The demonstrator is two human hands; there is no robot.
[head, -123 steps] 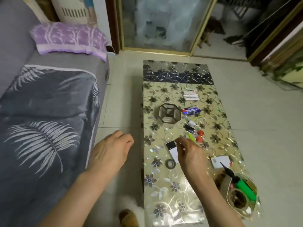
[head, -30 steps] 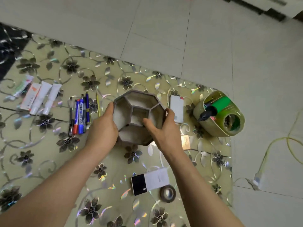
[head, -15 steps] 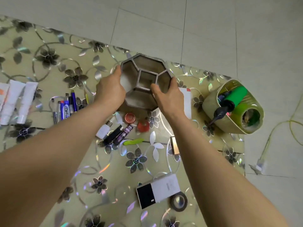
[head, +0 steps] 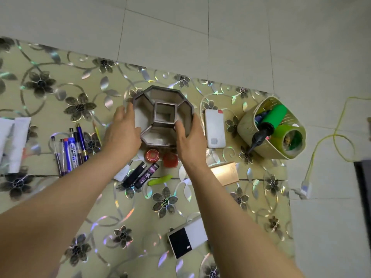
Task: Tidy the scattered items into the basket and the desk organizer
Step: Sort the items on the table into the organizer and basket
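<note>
Slid the organizer (head: 163, 117) further away, left hand (head: 122, 135) and right hand (head: 191, 141) both gripping its sides; pulling back could sweep the lipsticks (head: 140, 174) beneath them

Tablecloth (head: 60, 197): glossy plastic w/ shiny iridescent foil flowers. Desk organizer (head: 163, 115): smooth, matt brown-grey. Basket (head: 249, 127): perforated matt plastic. Power bank (head: 214, 127): smooth white plastic. Floor (head: 241, 47): smooth tiles.
</note>
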